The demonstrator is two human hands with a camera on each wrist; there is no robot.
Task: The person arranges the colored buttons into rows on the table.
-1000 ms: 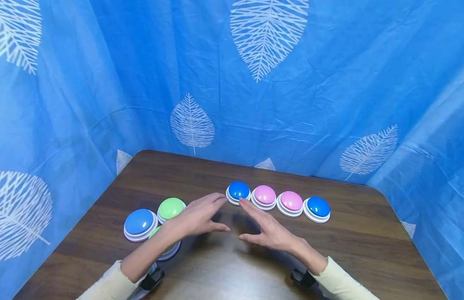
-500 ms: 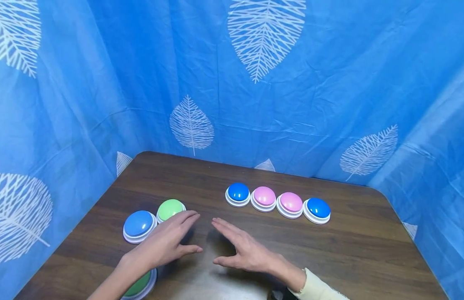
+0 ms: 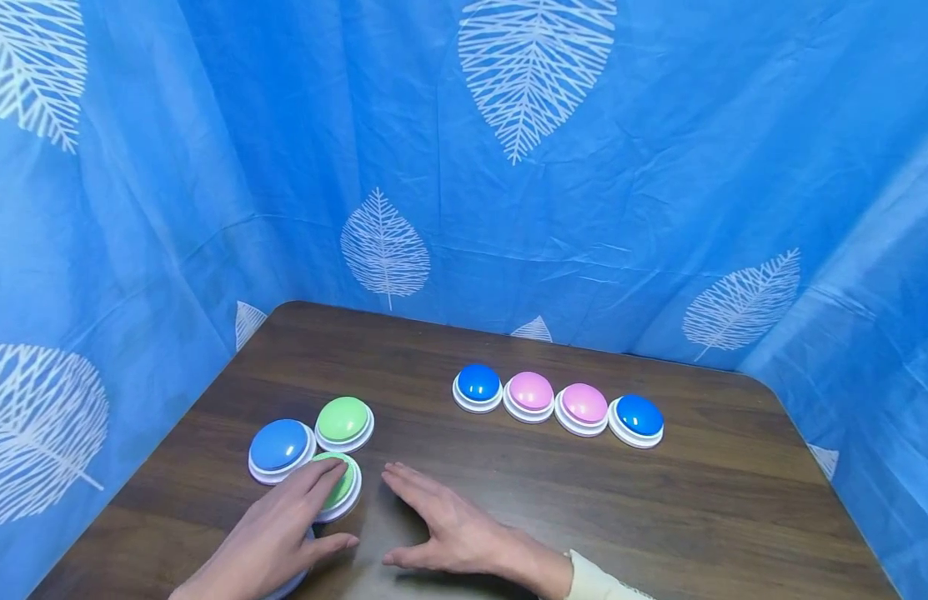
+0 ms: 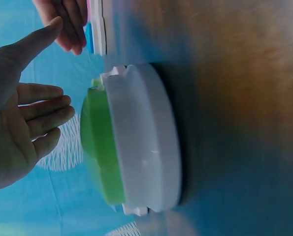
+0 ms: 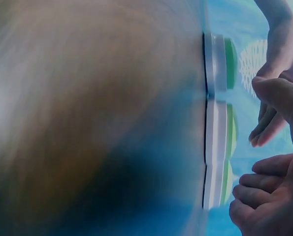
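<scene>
The left hand (image 3: 272, 532) and right hand (image 3: 456, 532) are outstretched, gripping nothing, the left poised above a green button (image 3: 341, 492) on the counter (image 3: 584, 508). Positioning seems the current step; contact would call for lowering straight fingers, avoiding the farther blue button (image 3: 278, 444).

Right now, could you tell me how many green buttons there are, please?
3, all on the left: near button, middle button, far button; more may be hidden.
</scene>
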